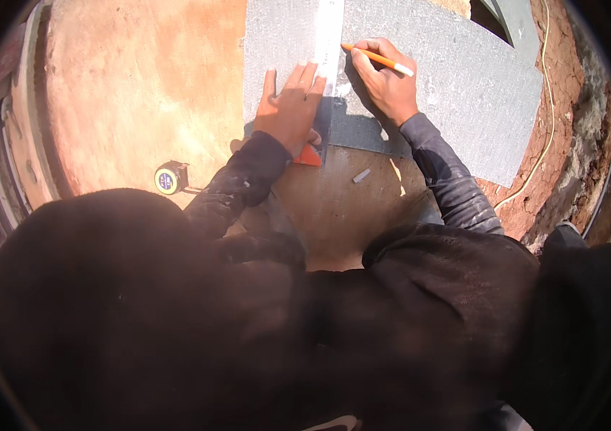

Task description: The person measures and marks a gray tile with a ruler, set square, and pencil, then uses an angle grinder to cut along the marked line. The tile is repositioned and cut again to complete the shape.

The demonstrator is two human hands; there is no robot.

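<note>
Left hand [291,104] pressing by the ruler [329,32], right hand [390,85] holding a pencil [384,59]

The left hand lies flat with fingers spread, their tips at the ruler; the right pinches the orange pencil, its tip near the ruler's right edge. The ruler lies across a grey sheet [463,93] on a tan board [140,93]. The left hand and sleeve stand in the way there, partly covering an orange piece [308,156] near the ruler's lower end. A tape measure [171,177] sits on the board left of that forearm (quite near the sleeve), and a small white bit [361,175] lies below the sheet. Off to the right, a pale cord [551,108] runs over reddish ground [570,79], while dark clothes [176,323] block the lower view
</note>
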